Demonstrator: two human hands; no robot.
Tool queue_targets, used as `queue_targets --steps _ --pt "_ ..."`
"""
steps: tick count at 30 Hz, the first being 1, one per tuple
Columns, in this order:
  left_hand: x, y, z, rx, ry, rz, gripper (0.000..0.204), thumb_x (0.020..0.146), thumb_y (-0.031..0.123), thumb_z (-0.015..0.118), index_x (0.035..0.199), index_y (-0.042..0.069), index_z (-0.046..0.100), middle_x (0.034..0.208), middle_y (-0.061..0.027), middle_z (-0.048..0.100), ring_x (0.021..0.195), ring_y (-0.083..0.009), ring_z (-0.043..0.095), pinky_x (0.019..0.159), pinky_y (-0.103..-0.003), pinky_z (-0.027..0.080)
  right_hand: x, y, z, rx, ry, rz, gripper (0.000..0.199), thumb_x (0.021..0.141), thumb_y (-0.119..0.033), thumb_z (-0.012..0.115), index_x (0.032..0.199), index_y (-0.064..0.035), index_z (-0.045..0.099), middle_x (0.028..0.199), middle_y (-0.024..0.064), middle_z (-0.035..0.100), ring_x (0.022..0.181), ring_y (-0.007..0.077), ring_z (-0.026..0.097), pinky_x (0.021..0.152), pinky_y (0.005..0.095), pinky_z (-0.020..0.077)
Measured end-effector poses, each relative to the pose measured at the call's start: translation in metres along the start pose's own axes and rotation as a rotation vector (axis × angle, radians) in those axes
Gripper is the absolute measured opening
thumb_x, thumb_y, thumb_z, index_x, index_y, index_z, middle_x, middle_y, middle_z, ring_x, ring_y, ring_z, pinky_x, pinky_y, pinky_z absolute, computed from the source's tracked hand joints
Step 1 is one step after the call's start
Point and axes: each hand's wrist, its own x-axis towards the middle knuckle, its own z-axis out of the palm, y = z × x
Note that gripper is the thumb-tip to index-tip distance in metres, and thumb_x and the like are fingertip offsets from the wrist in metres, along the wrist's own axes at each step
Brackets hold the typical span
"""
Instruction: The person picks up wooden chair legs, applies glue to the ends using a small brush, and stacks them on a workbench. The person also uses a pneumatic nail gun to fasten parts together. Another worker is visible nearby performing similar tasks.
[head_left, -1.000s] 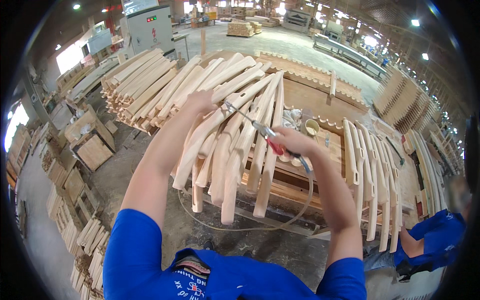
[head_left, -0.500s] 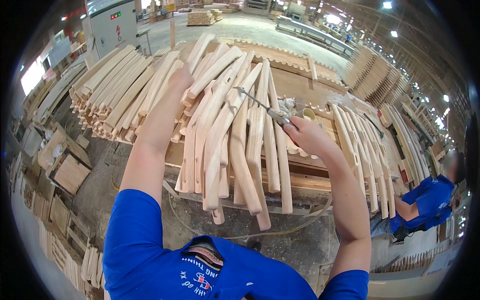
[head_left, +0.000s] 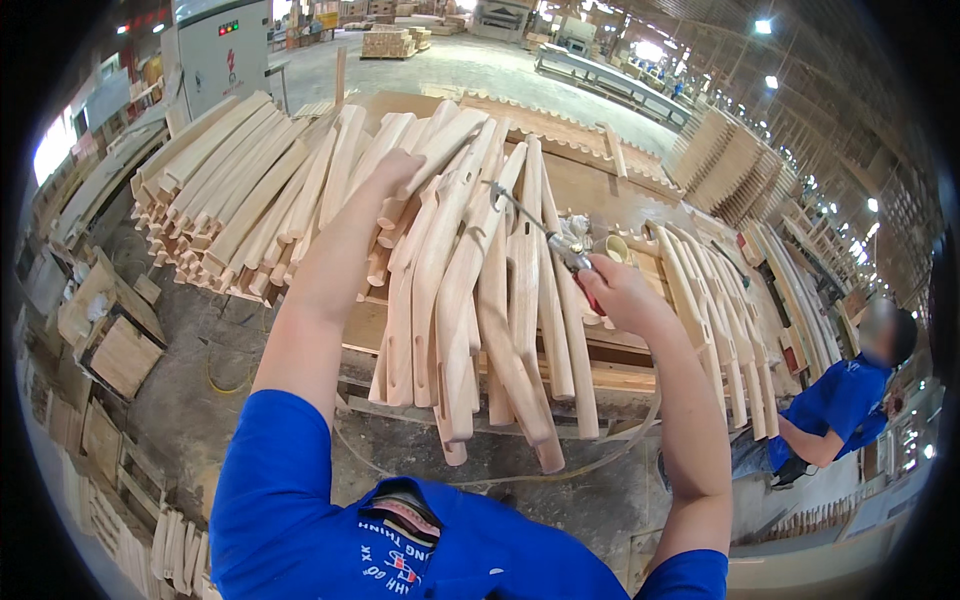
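Observation:
My left hand [head_left: 400, 170] is closed at the near end of a pale, rounded wooden piece [head_left: 445, 146] lying on top of the middle heap; its fingers are partly hidden. My right hand [head_left: 625, 296] wraps round a metal hand tool [head_left: 567, 250] with a red part at the grip and a long thin shaft. The shaft's hooked tip is over the bent wooden pieces [head_left: 458, 330], which lie side by side with their lower ends jutting past the table's near edge. Whether the tip touches the wood, I cannot tell.
A dense stack of wooden pieces [head_left: 225, 190] lies to the left. More bent pieces [head_left: 715, 320] rest at the right, where a person in blue [head_left: 835, 410] stands. A small cup [head_left: 617, 247] sits beyond my right hand. A hose [head_left: 560, 474] hangs below the table edge.
My left hand has moved right, from beside a raised wooden piece to the end of another on the heap. The tool in my right hand has shifted slightly right and nearer.

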Motion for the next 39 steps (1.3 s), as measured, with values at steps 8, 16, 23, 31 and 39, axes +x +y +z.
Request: queue_targets --steps 8,16,23,31,39 --pt "-0.040 -0.031 -0.035 0.500 0.189 0.141 0.058 0.086 0.047 0.055 0.130 0.009 0.051 0.120 -0.0199 0.059 0.105 -0.0321 0.058 0.092 -0.043 0.046 0.027 -0.028 -0.003 -0.126 0.048 -0.081 0.030 0.093 -0.029 0.046 0.105 -0.0036 0.058 0.091 0.0222 0.063 0.086 0.0389 0.060 0.077 0.0461 0.0456" --pt "-0.185 -0.021 0.045 0.173 -0.062 0.244 0.083 0.083 0.058 0.054 0.139 -0.001 0.035 0.133 -0.0269 0.044 0.125 -0.0382 0.043 0.104 -0.041 0.035 0.099 -0.111 -0.033 -0.596 -0.196 -0.050 0.022 0.086 -0.015 0.048 0.091 -0.0055 0.068 0.097 0.0144 0.068 0.087 0.0293 0.065 0.073 0.0427 0.0515" --pt "-0.304 -0.063 0.040 -0.385 -0.032 0.362 0.061 0.088 0.022 0.063 0.139 0.001 0.037 0.129 -0.0212 0.048 0.124 -0.0297 0.045 0.101 -0.037 0.036 0.106 -0.194 -0.035 -1.055 -0.171 -0.192 0.019 0.068 -0.004 0.061 0.083 -0.0058 0.072 0.088 0.0132 0.069 0.079 0.0286 0.065 0.068 0.0407 0.0505" --pt "-0.545 -0.161 0.064 -0.087 0.108 -0.455 0.050 0.085 0.029 0.063 0.126 0.002 0.051 0.121 -0.0192 0.057 0.115 -0.0327 0.052 0.096 -0.040 0.042 0.113 -0.195 -0.027 -0.819 -0.064 -0.353 0.024 0.072 -0.008 0.065 0.094 -0.0119 0.073 0.101 0.0120 0.068 0.093 0.0303 0.065 0.075 0.0403 0.0521" --pt "-0.706 -0.119 0.138 -0.035 0.075 -0.754 0.055 0.082 0.032 0.062 0.126 0.002 0.051 0.119 -0.0222 0.058 0.113 -0.0369 0.053 0.095 -0.043 0.042 0.107 -0.157 -0.018 -0.769 -0.013 -0.304 0.027 0.075 -0.009 0.060 0.099 -0.0133 0.071 0.105 0.0145 0.067 0.095 0.0327 0.064 0.082 0.0406 0.0507"
